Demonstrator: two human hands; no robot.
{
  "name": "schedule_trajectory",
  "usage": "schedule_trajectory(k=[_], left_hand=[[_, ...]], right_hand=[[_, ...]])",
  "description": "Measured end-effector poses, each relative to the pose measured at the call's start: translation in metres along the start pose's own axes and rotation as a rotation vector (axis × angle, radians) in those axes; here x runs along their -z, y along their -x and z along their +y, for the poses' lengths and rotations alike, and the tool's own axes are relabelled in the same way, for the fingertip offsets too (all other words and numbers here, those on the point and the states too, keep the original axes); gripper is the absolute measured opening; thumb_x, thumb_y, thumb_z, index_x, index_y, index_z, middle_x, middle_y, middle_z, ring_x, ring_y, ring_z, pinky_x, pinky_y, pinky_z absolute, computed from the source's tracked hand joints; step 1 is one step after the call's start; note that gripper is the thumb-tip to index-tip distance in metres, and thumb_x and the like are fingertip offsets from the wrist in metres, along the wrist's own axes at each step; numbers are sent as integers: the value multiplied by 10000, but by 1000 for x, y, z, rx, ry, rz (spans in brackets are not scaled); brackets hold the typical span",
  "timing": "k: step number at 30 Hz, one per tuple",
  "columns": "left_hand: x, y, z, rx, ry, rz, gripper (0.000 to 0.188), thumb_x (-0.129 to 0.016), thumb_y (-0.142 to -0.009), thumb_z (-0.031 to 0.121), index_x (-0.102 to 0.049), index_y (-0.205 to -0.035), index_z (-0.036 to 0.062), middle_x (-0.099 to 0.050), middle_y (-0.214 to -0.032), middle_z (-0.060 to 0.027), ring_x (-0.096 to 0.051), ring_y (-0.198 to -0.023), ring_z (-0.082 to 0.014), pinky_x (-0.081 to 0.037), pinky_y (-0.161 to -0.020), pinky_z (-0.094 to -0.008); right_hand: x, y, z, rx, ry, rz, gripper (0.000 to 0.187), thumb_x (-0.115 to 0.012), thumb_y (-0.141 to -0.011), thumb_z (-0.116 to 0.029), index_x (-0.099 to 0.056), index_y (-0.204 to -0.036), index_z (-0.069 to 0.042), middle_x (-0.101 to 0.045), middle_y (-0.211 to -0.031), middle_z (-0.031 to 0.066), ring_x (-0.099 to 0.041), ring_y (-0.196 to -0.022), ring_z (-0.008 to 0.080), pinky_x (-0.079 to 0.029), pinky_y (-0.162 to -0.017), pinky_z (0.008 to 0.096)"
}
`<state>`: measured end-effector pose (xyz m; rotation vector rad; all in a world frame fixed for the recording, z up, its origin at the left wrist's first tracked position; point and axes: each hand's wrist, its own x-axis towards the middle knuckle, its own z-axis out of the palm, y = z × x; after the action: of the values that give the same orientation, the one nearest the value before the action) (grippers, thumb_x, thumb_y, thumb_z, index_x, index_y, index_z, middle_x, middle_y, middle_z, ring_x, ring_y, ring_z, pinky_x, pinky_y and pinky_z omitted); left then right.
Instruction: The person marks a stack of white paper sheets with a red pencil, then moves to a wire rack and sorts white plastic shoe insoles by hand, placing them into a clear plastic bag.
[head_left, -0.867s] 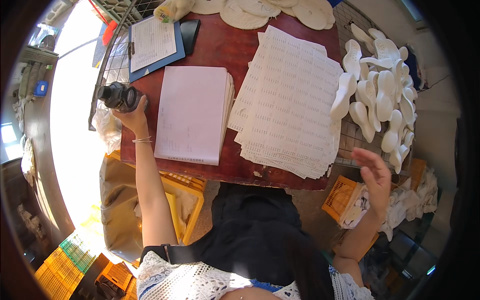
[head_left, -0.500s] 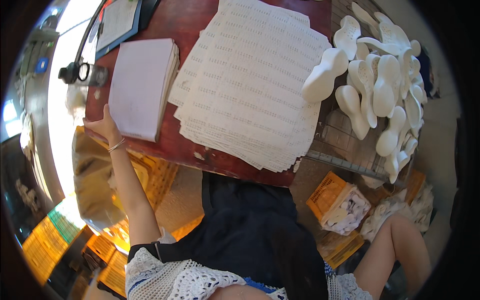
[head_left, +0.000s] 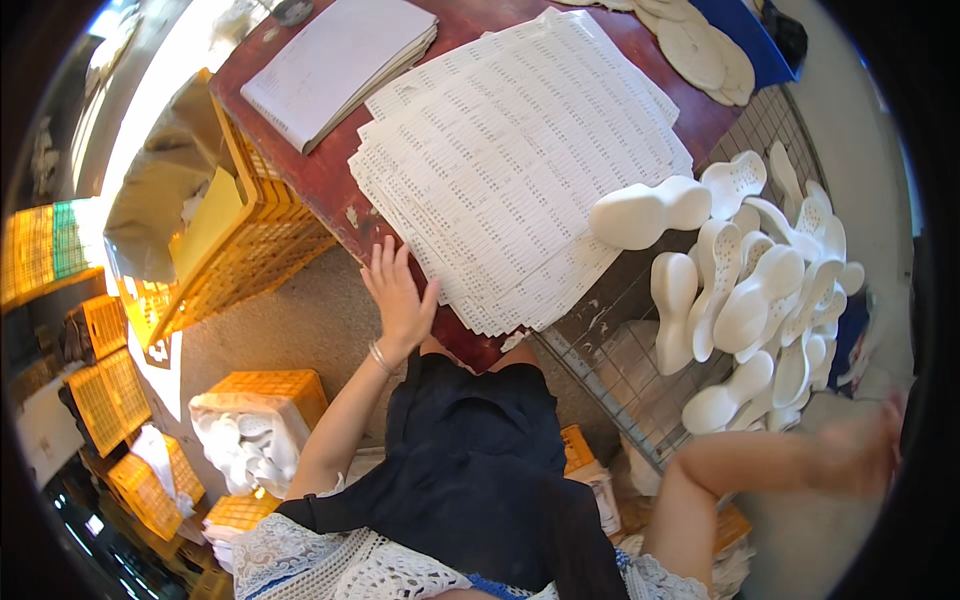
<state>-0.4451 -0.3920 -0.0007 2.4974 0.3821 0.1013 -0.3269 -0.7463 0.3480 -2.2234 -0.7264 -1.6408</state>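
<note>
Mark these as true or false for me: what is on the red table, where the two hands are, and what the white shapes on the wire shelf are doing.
1. The left hand lies open at the near edge of the red table, beside the printed sheets. True.
2. The right hand grips one of the white shoe soles. False: it is blurred, off to the right and below the pile, and nothing shows in it.
3. The white shoe soles are heaped on a wire shelf. True.
4. The printed sheets are rolled into a tube. False: they lie flat, fanned in a loose stack.
5. The yellow crate stands on top of the table. False: it sits beside the table, lower down.
</note>
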Motion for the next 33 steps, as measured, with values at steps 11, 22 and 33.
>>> schedule_trajectory(k=[11, 22, 33], left_hand=[[-60, 20, 49, 252, -240, 178, 993, -621, -765, 653, -270, -1464, 41, -161, -1568, -211, -38, -1470, -386, 9, -1048, -726], [-64, 20, 46, 242, -296, 219, 981, -613, -763, 670, -289, -1467, 70, -197, -1560, -196, -93, -1464, -353, -36, -1059, -704], [-64, 19, 47, 256, -278, 221, 984, -634, -748, 660, -298, -1465, 76, -204, -1558, -179, -98, -1462, -349, -32, -1072, -684]], right_hand=[[-204, 309, -156, -955, -1208, -1062, 291, -663, -859, -122, -455, -672, -46, -519, -567, 26, -467, -515, 92, -372, -479, 288], [-216, 326, -163, -649, -1023, -903, 333, -658, -851, -160, -450, -615, -47, -459, -487, 90, -431, -418, 231, -341, -426, 361], [-216, 320, -163, -663, -1027, -931, 336, -653, -857, -152, -441, -620, -43, -441, -484, 85, -407, -417, 210, -345, -426, 345]])
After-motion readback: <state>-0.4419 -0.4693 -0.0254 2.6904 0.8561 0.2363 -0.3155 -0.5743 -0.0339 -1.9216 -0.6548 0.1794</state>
